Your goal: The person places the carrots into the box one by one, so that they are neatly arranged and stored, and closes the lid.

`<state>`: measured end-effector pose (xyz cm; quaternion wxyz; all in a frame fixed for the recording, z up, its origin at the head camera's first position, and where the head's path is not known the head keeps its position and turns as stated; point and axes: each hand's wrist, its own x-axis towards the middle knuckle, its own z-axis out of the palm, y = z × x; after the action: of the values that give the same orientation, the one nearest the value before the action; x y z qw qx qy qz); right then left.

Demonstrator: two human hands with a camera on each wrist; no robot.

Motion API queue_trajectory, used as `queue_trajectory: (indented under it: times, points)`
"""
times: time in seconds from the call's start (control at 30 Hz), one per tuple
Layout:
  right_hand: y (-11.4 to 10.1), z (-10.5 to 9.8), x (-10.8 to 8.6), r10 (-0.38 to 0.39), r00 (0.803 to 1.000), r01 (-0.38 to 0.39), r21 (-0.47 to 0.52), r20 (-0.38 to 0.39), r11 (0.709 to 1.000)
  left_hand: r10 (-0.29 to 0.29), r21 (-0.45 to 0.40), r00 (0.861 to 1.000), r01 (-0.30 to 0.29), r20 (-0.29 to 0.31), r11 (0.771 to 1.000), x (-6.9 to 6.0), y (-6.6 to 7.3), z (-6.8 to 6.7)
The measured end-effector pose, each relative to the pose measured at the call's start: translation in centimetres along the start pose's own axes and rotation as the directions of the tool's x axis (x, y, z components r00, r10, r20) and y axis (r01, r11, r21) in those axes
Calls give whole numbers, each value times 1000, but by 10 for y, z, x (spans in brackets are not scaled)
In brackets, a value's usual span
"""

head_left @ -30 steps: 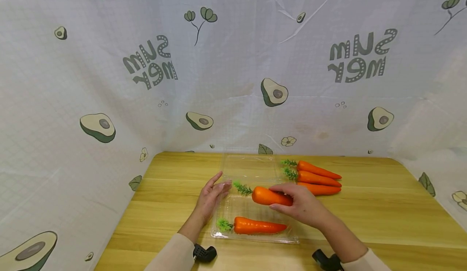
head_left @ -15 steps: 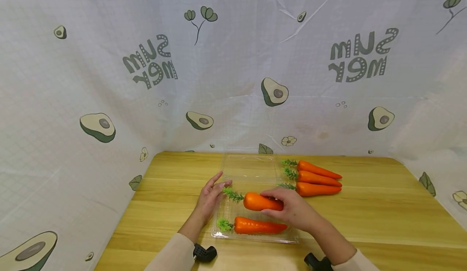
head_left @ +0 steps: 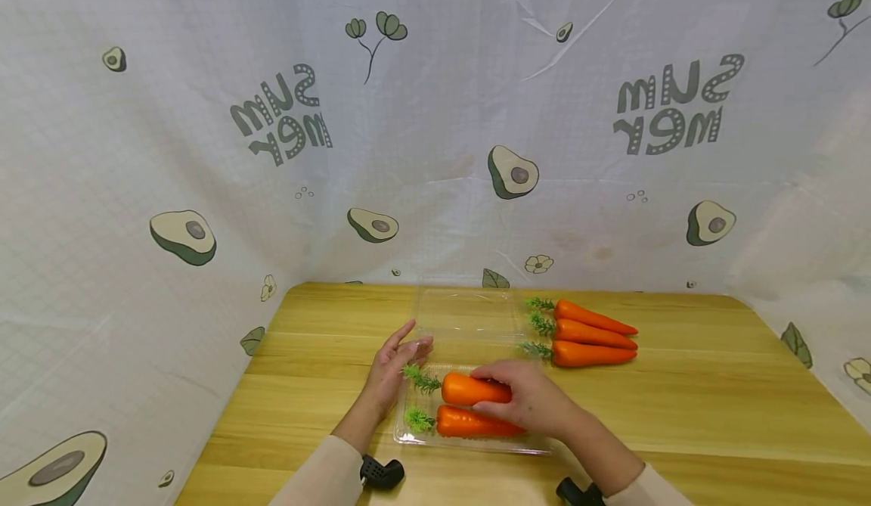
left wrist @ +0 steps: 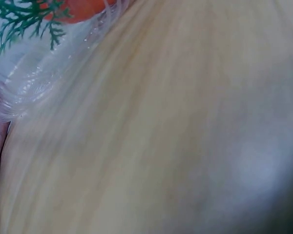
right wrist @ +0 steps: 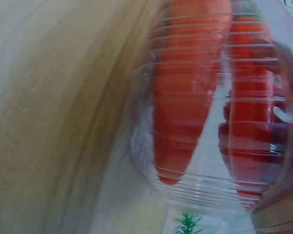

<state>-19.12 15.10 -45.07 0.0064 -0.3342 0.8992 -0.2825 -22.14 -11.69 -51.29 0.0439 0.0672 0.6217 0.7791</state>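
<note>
A clear plastic box (head_left: 476, 446) stands with its lid (head_left: 469, 313) folded back behind it. One orange carrot (head_left: 476, 421) with a green top lies along its near side. Just behind that one, my right hand (head_left: 534, 398) grips a second carrot (head_left: 463, 389) from above, its green top toward the box's left edge. My left hand (head_left: 389, 370) rests at the box's left side, fingers extended against the clear wall. Through the ribbed plastic in the right wrist view, both carrots (right wrist: 183, 97) appear side by side.
Three more carrots (head_left: 592, 353) lie stacked in a row at the back right, tips pointing right. A white printed cloth (head_left: 435, 113) rises behind and beside the wooden table (head_left: 680, 400).
The carrot in my right hand has moved left, toward me and down, from above the box's back part to beside the near carrot. My left hand has stayed in place.
</note>
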Motion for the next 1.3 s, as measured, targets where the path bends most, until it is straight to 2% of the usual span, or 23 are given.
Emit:
queue_trajectory:
  times: [0.47, 0.9, 1.3]
  points:
    - [-1, 3, 2, 38, 997, -33, -70, 64, 997, -1, 33, 1000, 1, -2, 999, 1, 1, 0]
    - [-6, 3, 3, 82, 991, -72, -98, 103, 993, -4, 17, 1000, 4, -15, 1000, 1, -1, -1]
    - [-7, 6, 3, 49, 994, -32, -162, 98, 986, 0, -1, 1000, 0, 0, 1000, 1, -1, 0]
